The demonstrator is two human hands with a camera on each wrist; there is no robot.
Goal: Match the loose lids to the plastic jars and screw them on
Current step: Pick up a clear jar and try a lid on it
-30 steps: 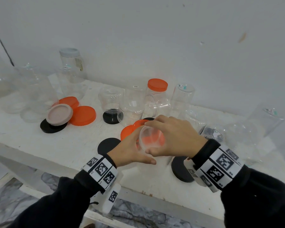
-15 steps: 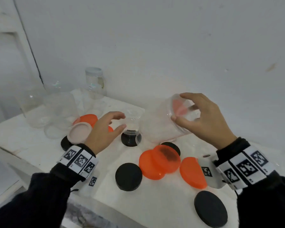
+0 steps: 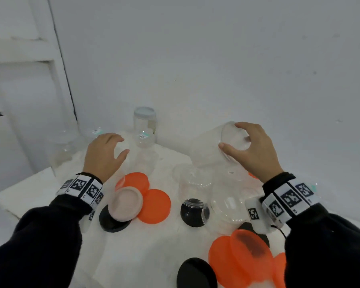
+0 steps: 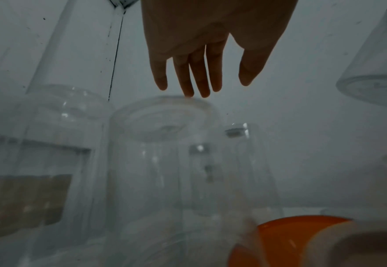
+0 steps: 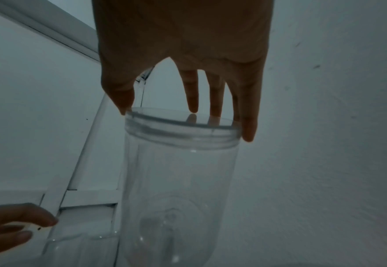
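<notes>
- Head view: right hand (image 3: 250, 149) holds a clear capped jar (image 3: 211, 149) by its clear lid (image 3: 234, 138), thumb on one side of the rim, fingers curled over the other; jar is tilted and off the table (image 3: 19, 194), prob. being carried toward the back w/ the other finished one, the pale-lidded jar (image 3: 144, 124) by the wall.
- Left hand (image 3: 104, 155) is wide, fingers spread, holding nothing; it hovers over a clear open jar (image 3: 133, 154) at the back left, prob. the next pick.
- Loose lids lie flat nr the front for easy reach: orange lid (image 3: 155, 205), pink lid (image 3: 126, 203) resting on a black lid (image 3: 111, 222), more orange (image 3: 240, 260) and black (image 3: 194, 274) ones front right.
- Left wrist view: fingers (image 4: 187, 72) straight and relaxed, one tip about touching the upturned base of a clear jar (image 4: 164, 119); can't tell if there's real contact.
- Right wrist view: fingertips (image 5: 248, 130) clamp the lid's rim (image 5: 181, 130), jar body (image 5: 176, 198) hangs below. A rim-only grip, so ok for carrying, but jar could swing or slip if lid isn't tight.
</notes>
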